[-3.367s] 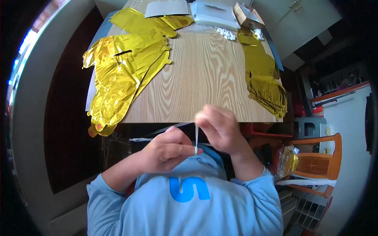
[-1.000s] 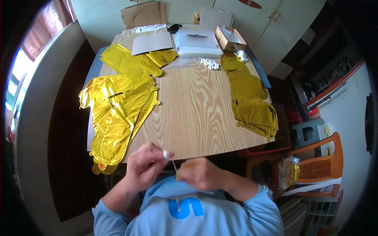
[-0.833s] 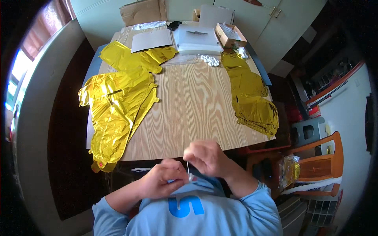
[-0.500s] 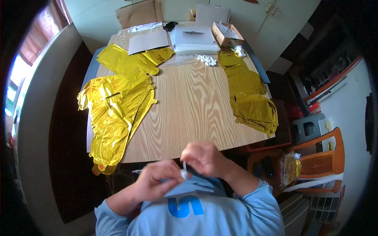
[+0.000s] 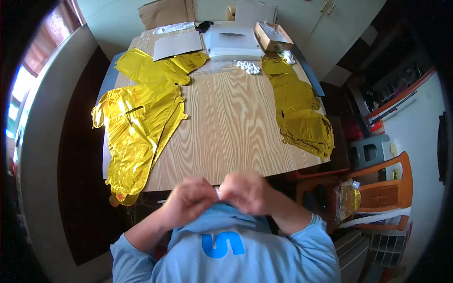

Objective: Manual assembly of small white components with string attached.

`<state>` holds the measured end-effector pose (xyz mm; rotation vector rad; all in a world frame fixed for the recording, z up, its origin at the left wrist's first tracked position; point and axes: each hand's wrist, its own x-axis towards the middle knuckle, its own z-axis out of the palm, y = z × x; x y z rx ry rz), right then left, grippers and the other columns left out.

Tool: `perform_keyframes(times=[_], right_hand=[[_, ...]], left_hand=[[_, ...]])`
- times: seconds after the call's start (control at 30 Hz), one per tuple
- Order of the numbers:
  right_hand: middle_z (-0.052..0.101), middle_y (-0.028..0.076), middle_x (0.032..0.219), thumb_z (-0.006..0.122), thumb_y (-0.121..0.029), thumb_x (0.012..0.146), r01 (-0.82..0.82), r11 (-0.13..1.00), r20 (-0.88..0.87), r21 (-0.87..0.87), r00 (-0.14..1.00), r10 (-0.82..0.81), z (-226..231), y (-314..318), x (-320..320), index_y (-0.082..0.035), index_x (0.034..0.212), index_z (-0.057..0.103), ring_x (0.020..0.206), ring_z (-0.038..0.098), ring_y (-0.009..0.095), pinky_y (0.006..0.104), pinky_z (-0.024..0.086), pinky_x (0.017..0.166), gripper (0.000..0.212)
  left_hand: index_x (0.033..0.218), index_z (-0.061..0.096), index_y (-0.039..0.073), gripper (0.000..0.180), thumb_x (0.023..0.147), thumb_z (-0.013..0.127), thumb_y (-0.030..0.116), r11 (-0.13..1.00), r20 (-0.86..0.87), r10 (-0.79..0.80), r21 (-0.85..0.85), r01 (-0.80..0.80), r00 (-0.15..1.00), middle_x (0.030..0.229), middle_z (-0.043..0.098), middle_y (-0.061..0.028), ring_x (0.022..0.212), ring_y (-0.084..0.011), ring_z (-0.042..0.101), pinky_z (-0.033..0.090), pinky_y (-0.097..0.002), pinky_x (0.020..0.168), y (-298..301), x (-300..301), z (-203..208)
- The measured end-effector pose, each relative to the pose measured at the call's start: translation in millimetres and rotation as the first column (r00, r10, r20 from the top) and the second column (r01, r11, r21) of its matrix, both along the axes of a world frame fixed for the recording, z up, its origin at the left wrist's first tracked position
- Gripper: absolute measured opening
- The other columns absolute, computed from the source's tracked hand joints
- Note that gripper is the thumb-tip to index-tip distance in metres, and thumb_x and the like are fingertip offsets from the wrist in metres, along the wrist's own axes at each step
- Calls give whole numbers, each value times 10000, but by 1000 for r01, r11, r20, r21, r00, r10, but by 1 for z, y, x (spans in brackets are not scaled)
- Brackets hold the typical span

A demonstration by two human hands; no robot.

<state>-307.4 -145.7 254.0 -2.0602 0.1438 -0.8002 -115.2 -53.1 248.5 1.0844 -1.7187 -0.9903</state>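
Observation:
My left hand point(image 5: 191, 200) and my right hand point(image 5: 246, 192) meet in front of my body, just off the table's near edge. Between their pinched fingers shows a small white strip point(image 5: 218, 192), like a ribbon or cord; most of it is hidden and the right hand is blurred. Gold foil balloons point(image 5: 137, 127), flat and overlapping, cover the table's left side. More flat gold foil balloons point(image 5: 302, 106) lie along the right side. A little cluster of white coils point(image 5: 247, 67) rests near the far middle.
At the back of the wooden table point(image 5: 222, 127) are a grey sheet point(image 5: 178, 45), a stack of clear plastic bags point(image 5: 233, 43) and an open cardboard box point(image 5: 273, 37). A wooden chair point(image 5: 377, 200) holding a gold foil package point(image 5: 348, 200) stands at the right.
Both hands have risen slightly toward the table edge and come closer together. The white strip, which stretched down from my right hand to my left, now shows only as a short piece between them.

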Motion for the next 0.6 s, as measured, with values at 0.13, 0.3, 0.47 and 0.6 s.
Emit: perform_keyframes(times=[0.13, 0.3, 0.47, 0.6], right_hand=[[573, 113, 731, 599, -196, 907, -15, 999, -165, -41, 986, 8, -11, -3, 5, -56, 826, 572, 701, 611, 311, 380, 479, 610, 163], [585, 123, 736, 625, -104, 854, 59, 998, -5, 2, 998, -59, 7, -8, 7, -44, 845, 575, 692, 613, 325, 378, 487, 616, 79], [578, 152, 732, 613, -125, 884, -53, 998, -276, 45, 959, 64, -18, 0, 7, -43, 838, 571, 706, 617, 339, 412, 487, 628, 103], [599, 114, 738, 599, -129, 897, 108, 981, -86, 158, 992, -95, 5, -13, 13, -41, 842, 581, 689, 633, 283, 361, 491, 621, 105]], left_hand=[[932, 697, 5, 104, 842, 646, -3, 968, -393, 180, 234, -91, 902, 787, 616, -79, 736, -170, 585, 458, -291, 664, 2, -1, 5], [944, 690, -3, 97, 871, 626, 3, 998, -137, 59, 36, -55, 989, 785, 603, -85, 738, -167, 578, 458, -271, 678, -7, 5, -19], [993, 688, 0, 144, 867, 618, 5, 946, -195, 312, 153, -285, 930, 801, 601, -75, 764, -160, 581, 453, -254, 691, -16, 8, -2], [989, 695, 14, 153, 847, 638, 7, 997, -89, 57, 60, -52, 994, 787, 595, -71, 740, -155, 576, 453, -265, 673, -9, 3, -17]])
